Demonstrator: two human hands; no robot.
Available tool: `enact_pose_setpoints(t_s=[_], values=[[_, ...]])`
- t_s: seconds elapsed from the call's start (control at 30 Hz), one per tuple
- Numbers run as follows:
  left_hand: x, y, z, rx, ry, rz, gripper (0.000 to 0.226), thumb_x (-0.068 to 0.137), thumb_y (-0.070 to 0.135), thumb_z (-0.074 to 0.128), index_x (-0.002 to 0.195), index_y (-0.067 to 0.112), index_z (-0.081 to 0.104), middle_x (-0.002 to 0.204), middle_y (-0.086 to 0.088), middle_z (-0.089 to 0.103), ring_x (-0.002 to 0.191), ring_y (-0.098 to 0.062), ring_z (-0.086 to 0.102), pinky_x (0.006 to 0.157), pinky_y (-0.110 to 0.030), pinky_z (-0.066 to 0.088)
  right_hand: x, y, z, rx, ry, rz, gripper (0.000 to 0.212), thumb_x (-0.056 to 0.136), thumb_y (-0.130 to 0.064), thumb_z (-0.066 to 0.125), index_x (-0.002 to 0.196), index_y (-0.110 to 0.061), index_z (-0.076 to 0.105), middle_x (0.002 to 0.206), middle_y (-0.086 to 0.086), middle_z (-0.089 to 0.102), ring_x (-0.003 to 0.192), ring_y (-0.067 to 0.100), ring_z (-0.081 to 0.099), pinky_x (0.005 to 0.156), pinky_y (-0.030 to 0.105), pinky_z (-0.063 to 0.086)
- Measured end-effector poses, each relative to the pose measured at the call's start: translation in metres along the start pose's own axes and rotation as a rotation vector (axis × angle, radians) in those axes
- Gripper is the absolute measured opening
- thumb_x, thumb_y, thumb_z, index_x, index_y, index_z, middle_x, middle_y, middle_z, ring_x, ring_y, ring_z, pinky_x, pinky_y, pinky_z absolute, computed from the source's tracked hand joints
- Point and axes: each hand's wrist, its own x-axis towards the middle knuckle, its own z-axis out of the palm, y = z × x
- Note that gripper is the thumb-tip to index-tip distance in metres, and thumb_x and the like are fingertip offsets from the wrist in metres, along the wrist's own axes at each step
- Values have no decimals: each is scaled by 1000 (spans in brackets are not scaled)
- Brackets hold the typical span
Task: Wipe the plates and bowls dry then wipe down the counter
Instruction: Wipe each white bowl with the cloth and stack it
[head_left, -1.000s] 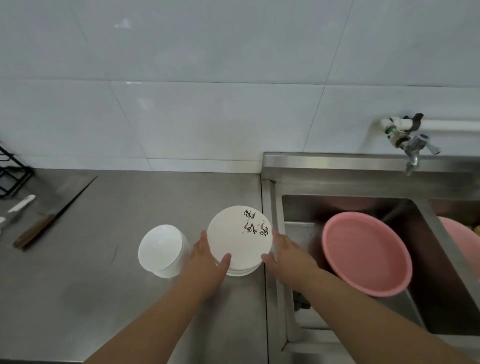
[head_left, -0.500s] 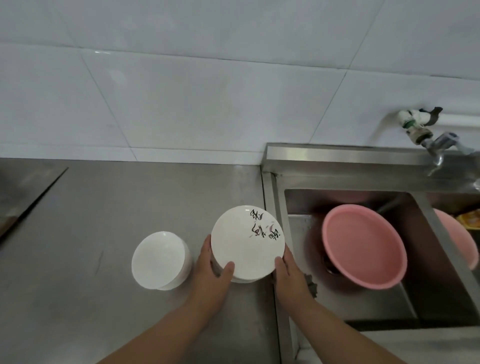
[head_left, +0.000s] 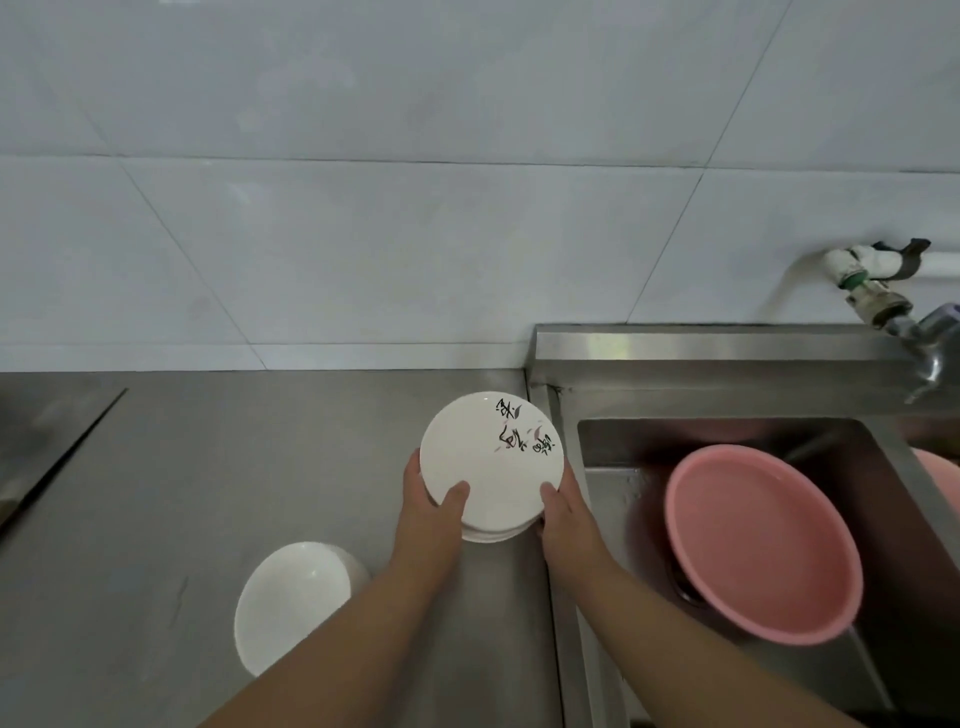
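Nearest you on the counter (head_left: 156, 519), to the left, sits a white bowl (head_left: 291, 603), perhaps several nested; you can't count them. Just beyond it, your left hand (head_left: 431, 514) and right hand (head_left: 566, 514) clasp one stack of plates (head_left: 488, 462) from opposite sides. Your thumbs are curled over the top plate's near rim and your fingers wrap its edges. The rims showing suggest at least three plates. The stack lies straight ahead, equally close to both hands, beside the sink (head_left: 727, 353). Farther right in it are two pink basins (head_left: 758, 540).

Plate stack (head_left: 488, 467) between my left hand (head_left: 428, 519) and right hand (head_left: 566, 514), just left of sink (head_left: 727, 353). Bowls (head_left: 291, 603) on counter (head_left: 208, 467), farther left of sink, nearer me. Basin (head_left: 763, 545) in sink.
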Motion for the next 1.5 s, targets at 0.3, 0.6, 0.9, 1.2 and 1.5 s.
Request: enact_pose_setpoints(t_s=[0.3,0.6,0.9,1.2,1.5], values=[[85,29,6,-155,-90,-23,69,75,42,67,141,52,48,136,17,64,129,-13,59,112,-51,46,83,-47,9,241,-81,30,56,72,-36,56,114,-73,51,126,-22,67,126,11,60,113,50,47],[111,32,14,-219,-172,-32,80,79,21,72,148,46,42,138,14,64,131,-16,58,107,-40,51,112,-65,12,296,-58,107,60,62,-35,58,120,-45,52,125,-10,66,121,16,60,111,53,48],[113,28,-10,277,-349,128,130,64,30,94,159,42,7,154,23,38,143,1,38,116,-29,37,101,-36,-9,-246,-185,-86,121,76,-38,80,160,-45,-6,162,-15,37,146,7,40,117,31,40],[117,33,-23,495,-205,217,100,73,26,92,154,38,34,128,26,55,121,-7,56,103,-33,50,86,-36,-1,-306,31,-237,103,64,-54,87,149,-44,30,141,-22,56,132,12,58,109,46,51],[114,38,-13,518,-143,264,101,71,34,90,155,30,34,142,6,60,130,-23,58,106,-41,50,88,-36,4,-422,105,-271,99,71,-55,83,152,-32,30,145,-13,58,131,18,58,104,47,53]])
